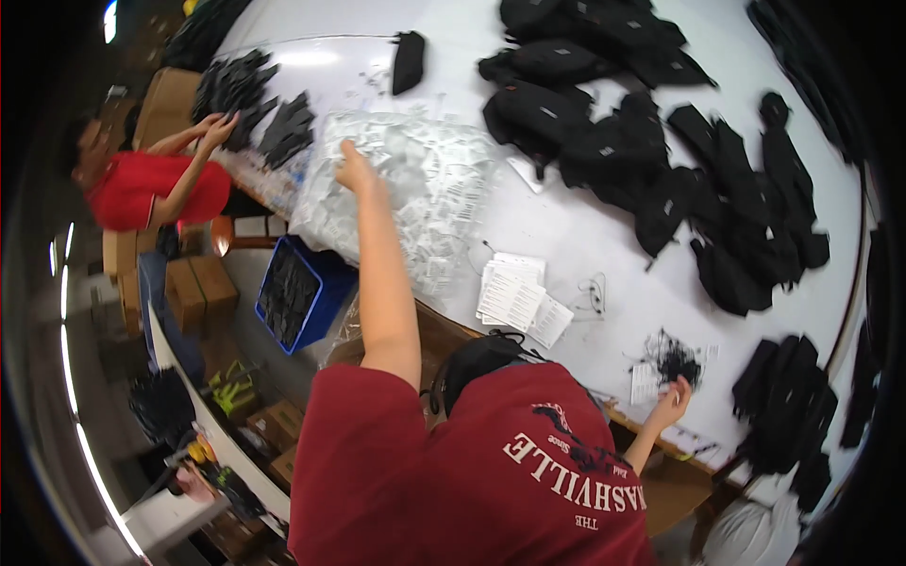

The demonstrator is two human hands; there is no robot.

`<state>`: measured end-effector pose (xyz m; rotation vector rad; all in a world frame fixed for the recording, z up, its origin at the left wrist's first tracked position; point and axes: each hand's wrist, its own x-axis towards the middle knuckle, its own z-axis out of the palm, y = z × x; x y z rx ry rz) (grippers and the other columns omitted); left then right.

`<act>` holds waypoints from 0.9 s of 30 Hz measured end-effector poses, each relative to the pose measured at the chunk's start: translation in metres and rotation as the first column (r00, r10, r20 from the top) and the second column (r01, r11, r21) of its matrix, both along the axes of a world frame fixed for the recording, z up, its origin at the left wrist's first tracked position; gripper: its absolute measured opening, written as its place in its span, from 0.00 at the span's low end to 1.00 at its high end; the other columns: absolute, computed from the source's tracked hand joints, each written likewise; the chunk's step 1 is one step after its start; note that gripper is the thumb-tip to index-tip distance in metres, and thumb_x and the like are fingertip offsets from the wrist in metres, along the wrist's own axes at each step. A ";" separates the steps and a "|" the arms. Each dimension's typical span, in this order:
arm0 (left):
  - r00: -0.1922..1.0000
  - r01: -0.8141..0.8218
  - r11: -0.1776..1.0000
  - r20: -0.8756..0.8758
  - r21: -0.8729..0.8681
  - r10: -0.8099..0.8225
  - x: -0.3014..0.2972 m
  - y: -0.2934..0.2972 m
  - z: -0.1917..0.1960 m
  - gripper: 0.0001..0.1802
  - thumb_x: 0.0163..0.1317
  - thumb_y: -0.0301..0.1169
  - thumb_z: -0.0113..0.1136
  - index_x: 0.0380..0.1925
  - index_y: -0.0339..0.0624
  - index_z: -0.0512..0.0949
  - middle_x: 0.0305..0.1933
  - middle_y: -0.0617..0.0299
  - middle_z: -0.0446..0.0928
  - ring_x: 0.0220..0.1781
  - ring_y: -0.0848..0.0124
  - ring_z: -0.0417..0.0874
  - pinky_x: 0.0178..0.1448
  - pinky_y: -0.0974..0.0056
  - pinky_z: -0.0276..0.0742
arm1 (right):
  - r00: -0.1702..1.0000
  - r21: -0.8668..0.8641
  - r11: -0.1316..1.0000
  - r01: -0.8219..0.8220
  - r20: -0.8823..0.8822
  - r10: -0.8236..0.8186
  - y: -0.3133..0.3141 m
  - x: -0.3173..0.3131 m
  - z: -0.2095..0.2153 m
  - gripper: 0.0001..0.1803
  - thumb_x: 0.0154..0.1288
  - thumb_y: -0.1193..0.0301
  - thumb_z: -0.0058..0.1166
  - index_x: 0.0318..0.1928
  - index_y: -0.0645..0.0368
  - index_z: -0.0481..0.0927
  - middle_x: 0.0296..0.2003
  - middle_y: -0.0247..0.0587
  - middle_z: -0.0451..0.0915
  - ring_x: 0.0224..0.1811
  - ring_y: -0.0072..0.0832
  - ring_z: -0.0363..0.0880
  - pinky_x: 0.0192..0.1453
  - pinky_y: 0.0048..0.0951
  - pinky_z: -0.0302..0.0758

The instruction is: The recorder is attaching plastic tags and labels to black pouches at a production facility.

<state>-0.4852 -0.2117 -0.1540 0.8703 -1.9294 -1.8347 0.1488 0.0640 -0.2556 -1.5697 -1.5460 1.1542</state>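
My left hand [357,172] reaches far out over the white table [604,245] and grips the top of a big clear plastic bag [425,189] full of small white packets. My right hand [672,401] sits at the table's near edge with curled fingers, touching a small white slip [644,382] beside a tangle of thin black strings [675,358]. Whether it holds anything is unclear. A black pouch [477,363] lies against my dark red shirt [472,472].
Many black pouches [613,141] are heaped across the far and right of the table. White tag sheets [514,292] lie in the middle. A blue bin [302,292] of dark pieces stands below the table edge. At left a person in a red shirt [151,189] handles black pieces [245,104]; cardboard boxes [198,288] stand nearby.
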 end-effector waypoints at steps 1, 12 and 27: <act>0.995 0.100 0.980 0.019 -0.174 -0.098 -0.007 0.004 -0.006 0.26 0.53 0.44 0.62 0.36 0.28 0.71 0.35 0.54 0.75 0.31 0.65 0.75 0.33 0.57 0.71 | 1.000 0.029 1.000 0.003 0.017 -0.003 -0.003 -0.002 0.003 0.14 0.59 0.81 0.48 0.45 0.57 0.76 0.40 0.36 0.78 0.31 0.19 0.74 0.25 0.15 0.68; 0.140 0.902 0.081 0.109 -0.425 -0.984 0.264 0.208 -0.076 0.23 0.54 0.45 0.61 0.27 0.30 0.77 0.22 0.49 0.76 0.26 0.61 0.77 0.35 0.59 0.72 | 0.984 -0.003 0.998 0.065 -0.164 -0.064 -0.005 -0.051 0.043 0.08 0.60 0.81 0.48 0.39 0.59 0.78 0.32 0.30 0.75 0.27 0.12 0.70 0.26 0.15 0.67; 0.070 0.862 -0.094 0.300 -0.499 -0.951 0.310 0.148 -0.018 0.21 0.52 0.42 0.64 0.47 0.52 0.75 0.64 0.45 0.54 0.66 0.52 0.54 0.64 0.53 0.57 | 0.712 0.126 0.827 -0.547 0.589 0.382 0.045 -0.120 0.005 0.07 0.50 0.68 0.58 0.29 0.56 0.78 0.34 0.44 0.74 0.30 0.40 0.78 0.32 0.37 0.74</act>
